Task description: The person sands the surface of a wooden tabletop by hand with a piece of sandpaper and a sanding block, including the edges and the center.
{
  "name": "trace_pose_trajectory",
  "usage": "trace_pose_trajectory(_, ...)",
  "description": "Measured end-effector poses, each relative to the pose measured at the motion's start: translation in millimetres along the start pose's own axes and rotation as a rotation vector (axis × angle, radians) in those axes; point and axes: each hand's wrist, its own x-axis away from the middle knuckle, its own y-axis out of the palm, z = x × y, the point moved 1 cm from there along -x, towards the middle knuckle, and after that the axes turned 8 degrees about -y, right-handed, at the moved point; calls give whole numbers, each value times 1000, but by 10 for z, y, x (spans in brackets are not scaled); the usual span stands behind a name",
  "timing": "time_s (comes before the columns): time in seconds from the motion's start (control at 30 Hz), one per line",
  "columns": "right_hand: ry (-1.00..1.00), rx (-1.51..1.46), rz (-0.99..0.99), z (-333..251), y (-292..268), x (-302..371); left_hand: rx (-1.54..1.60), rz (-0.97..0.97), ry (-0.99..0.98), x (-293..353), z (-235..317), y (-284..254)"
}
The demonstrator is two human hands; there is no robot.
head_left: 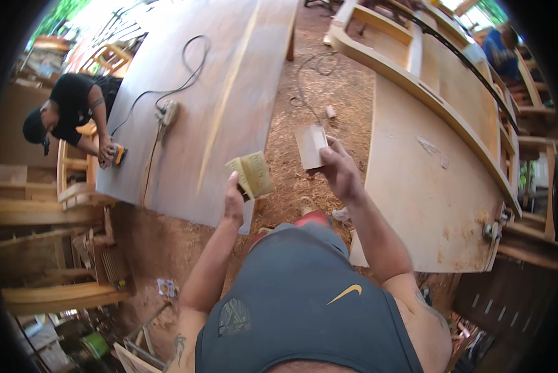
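Note:
My left hand (233, 204) grips a folded piece of sandpaper (251, 174), its yellowish printed backing facing up and a dark edge showing underneath. In my right hand (341, 171) is a pale, flat rectangular block (312, 147) with a reddish-brown lower edge, pinched at its near right corner. Both pieces are held up in front of my body, apart from each other, over the gap between two large wooden panels. The finger pads behind each piece are hidden.
A long brownish panel (186, 140) lies at left, with a power tool (166, 114) and its cord on it. Across it a person (74, 112) works with an orange sander (120, 155). At right are a pale panel (416, 205) and a curved wooden frame (409, 73). Sawdust covers the ground (335, 93).

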Motion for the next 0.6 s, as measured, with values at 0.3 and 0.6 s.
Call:
trace_pose_trajectory(0.3, -136, 743, -205, 415, 459, 69, 151, 158, 15, 13, -29, 162)
trace_pose_trajectory(0.6, -545, 1393, -328, 619, 351, 55, 516, 108, -46, 2, 51, 328)
